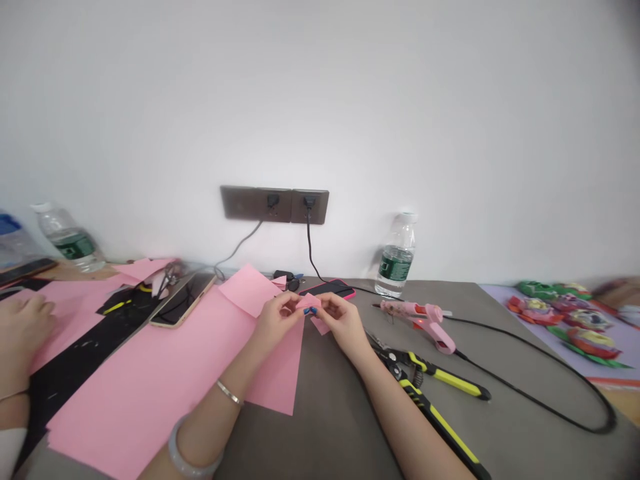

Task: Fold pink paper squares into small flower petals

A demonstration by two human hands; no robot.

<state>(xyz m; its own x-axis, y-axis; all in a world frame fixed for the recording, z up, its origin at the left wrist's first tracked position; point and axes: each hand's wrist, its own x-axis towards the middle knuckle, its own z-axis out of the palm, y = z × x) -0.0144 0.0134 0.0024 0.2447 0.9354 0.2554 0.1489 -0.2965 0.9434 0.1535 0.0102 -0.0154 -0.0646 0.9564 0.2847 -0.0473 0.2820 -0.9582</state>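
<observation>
Between my fingertips is a small folded piece of pink paper (309, 301). My left hand (277, 318) pinches it from the left, and my right hand (343, 321) pinches it from the right, the two thumbs almost meeting at its lower edge. Large pink paper sheets (165, 373) lie under and beside my left forearm. A smaller pink square (249, 291) rests on top of them. Just behind my hands lies a phone in a pink case (334, 289), partly covered by them.
A pink glue gun (417, 317) with its black cord and yellow-black pliers (440, 380) lie at the right. Water bottles (397, 257) stand by the wall. Another phone (185, 300) lies left. Colourful paper flowers (585, 320) sit far right. A co-worker's hand (25, 327) is at the left edge.
</observation>
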